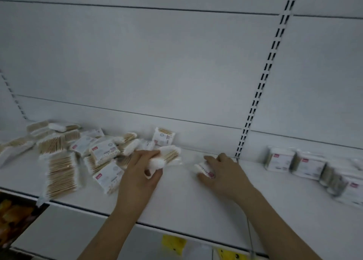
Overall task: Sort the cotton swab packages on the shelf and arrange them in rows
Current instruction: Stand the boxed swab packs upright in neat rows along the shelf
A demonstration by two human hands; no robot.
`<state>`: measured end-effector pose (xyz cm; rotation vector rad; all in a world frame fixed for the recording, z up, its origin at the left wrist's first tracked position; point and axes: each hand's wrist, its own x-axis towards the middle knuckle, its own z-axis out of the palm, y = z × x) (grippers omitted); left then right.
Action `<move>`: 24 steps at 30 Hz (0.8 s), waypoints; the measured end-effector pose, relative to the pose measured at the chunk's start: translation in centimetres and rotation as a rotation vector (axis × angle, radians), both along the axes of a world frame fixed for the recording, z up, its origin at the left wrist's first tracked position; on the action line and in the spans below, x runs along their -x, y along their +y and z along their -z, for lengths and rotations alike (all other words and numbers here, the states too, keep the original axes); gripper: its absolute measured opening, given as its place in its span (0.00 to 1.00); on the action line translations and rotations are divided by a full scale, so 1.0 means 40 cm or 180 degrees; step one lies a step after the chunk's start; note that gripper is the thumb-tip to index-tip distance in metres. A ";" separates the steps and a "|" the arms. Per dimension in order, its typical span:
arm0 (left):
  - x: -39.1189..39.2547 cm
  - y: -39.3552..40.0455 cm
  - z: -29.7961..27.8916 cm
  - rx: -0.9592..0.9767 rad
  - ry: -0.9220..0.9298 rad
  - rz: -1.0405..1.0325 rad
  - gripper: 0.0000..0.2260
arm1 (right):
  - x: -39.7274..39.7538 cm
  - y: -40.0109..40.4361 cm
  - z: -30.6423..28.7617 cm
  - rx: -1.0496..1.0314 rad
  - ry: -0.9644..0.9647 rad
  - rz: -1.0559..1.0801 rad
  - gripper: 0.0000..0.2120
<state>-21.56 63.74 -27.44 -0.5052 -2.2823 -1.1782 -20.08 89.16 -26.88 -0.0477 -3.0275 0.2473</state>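
Head view: a white shelf (pixel 182 198) is seen from above, and the sorting is judged to be at an early stage. A loose heap of cotton swab packages (pixel 78 153) is left unsorted at the far left of the shelf, lying flat, tilted and overlapping, with one package (pixel 164 137) propped upright against the back panel (pixel 157 63) just right of the heap. A short row of packages (pixel 306 166) is already stood side by side at the right, past the slotted upright (pixel 261 86); its near end is blurred, so the count cannot be told. Most of the heap is judged still to be moved. The left hand (pixel 141 173) is curled round a wooden-stick swab package (pixel 167 158), held just beside the heap. The right hand (pixel 222 173) is closed over a small white package (pixel 204 169) resting on the bare middle of the shelf, fingers bent across its top. Small red logo squares are seen on several white package labels, but no writing can be read. Yellow price tags (pixel 173 244) are seen on the shelf's front edge below, text illegible.
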 end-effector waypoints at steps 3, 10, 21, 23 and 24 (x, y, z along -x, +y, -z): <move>-0.007 0.064 -0.008 -0.0091 -0.0212 0.0119 0.08 | -0.037 0.010 -0.005 -0.0575 -0.0162 0.0365 0.47; 0.006 0.091 0.003 -0.0243 -0.0778 0.0374 0.09 | -0.011 0.092 -0.061 0.0118 -0.0943 -0.0912 0.30; 0.033 0.150 -0.010 -0.0406 -0.1226 0.0371 0.09 | -0.112 0.166 -0.149 0.0874 -0.0545 -0.0727 0.15; 0.029 0.220 -0.028 -0.0486 -0.1201 0.0549 0.09 | -0.154 0.226 -0.166 0.0919 -0.0203 -0.0475 0.13; 0.024 0.263 -0.041 -0.0541 -0.1211 0.0675 0.07 | -0.174 0.264 -0.177 0.0897 -0.0051 -0.0338 0.13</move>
